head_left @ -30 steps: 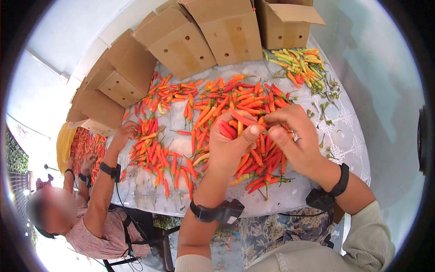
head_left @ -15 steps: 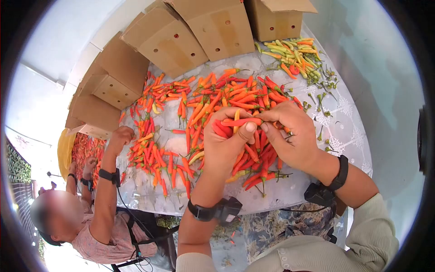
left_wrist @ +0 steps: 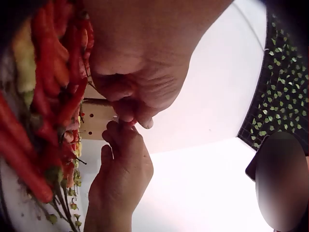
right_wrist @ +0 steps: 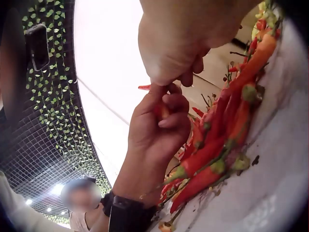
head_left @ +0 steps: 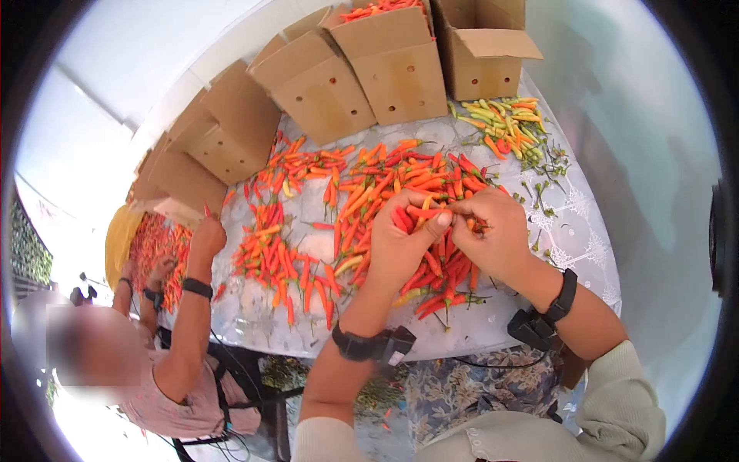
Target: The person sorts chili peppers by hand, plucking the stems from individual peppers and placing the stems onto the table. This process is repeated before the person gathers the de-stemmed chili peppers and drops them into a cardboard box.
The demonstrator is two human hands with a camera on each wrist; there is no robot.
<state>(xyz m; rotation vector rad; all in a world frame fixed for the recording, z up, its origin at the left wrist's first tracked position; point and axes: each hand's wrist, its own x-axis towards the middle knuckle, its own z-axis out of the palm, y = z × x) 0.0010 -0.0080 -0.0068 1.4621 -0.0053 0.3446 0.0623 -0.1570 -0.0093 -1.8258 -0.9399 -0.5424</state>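
Note:
My left hand (head_left: 402, 248) holds several red and orange chili peppers (head_left: 400, 219) in its curled fingers, above the pile. Its thumb presses on one orange-red chili pepper (head_left: 422, 212) that points toward the other hand. Close against it, my right hand (head_left: 496, 235) pinches that pepper's stem end, which the fingertips hide. In the left wrist view the fingertips of both hands meet, the right hand (left_wrist: 123, 169) below. A red tip (right_wrist: 144, 87) sticks out past the left hand (right_wrist: 157, 125) in the right wrist view. Under both hands spreads a pile of stemmed chili peppers (head_left: 369, 192).
Cardboard boxes (head_left: 323, 100) line the table's back edge; one holds red chilies (head_left: 381, 9). Yellow-green chilies (head_left: 504, 119) lie at the back right, near loose green stems (head_left: 539, 196). On the left another person (head_left: 185, 339) works, one hand (head_left: 208, 235) raised with a red chili.
The right hand's fingers have closed in from loosely apart to pinch the pepper's stem end. The other person's hand has lifted a red chili. The head view has shifted slightly.

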